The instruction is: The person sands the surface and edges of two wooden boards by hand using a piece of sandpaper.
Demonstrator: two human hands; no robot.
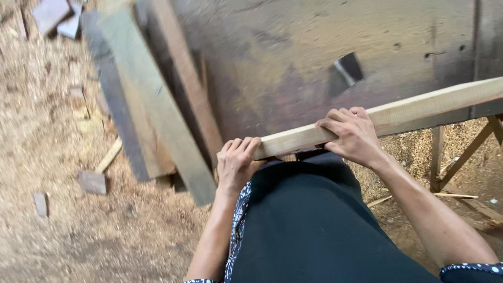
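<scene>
**Pale Timber Gripped at Its Near End**

The wooden batten (398,112) was long, pale and square-edged, lying across the worn table (293,63). The left hand (237,160) closed around its near end; the right hand (353,133) clasped it just beside.

No package, label, sign or screen can be seen in this view.
</scene>
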